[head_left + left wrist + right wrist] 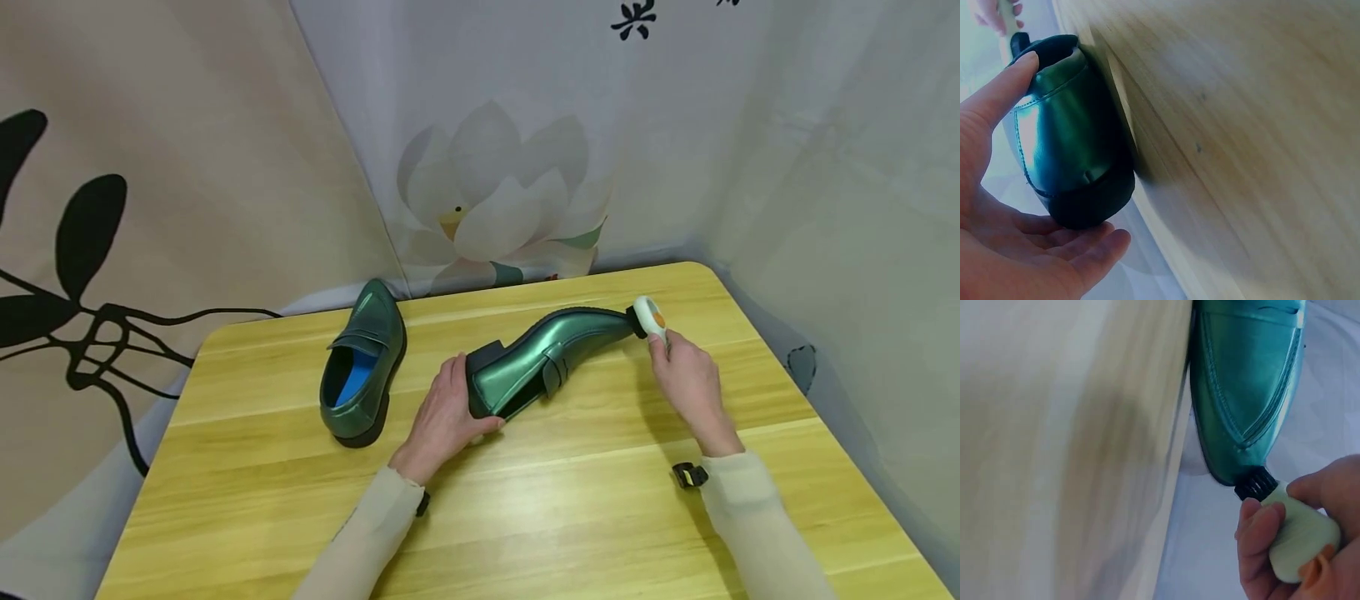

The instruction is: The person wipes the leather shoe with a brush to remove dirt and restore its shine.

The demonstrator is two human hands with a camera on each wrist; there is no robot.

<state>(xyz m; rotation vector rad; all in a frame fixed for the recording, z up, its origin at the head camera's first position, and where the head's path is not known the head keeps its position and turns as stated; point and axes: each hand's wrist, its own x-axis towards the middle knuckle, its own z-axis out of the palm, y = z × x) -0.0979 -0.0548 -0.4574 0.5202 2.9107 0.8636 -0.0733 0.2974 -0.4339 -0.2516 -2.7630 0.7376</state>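
Note:
A metallic green loafer (517, 375) lies tipped on its side on the table, its black sole facing away and its toe pointing right. My left hand (444, 412) grips it by the heel; in the left wrist view the thumb (1019, 72) lies at the rim of the opening and the fingers are at the heel's black sole. My right hand (686, 377) holds a small brush (649, 317) with a pale handle and an orange mark. Its black bristles (1255, 483) touch the toe tip in the right wrist view.
The matching green loafer (362, 367) with a blue insole stands upright to the left, toe toward the back. Both rest on a light wooden table (585, 517). Printed curtains (510, 150) hang behind the table's back edge. A black strap buckle (690, 475) sits by the right cuff.

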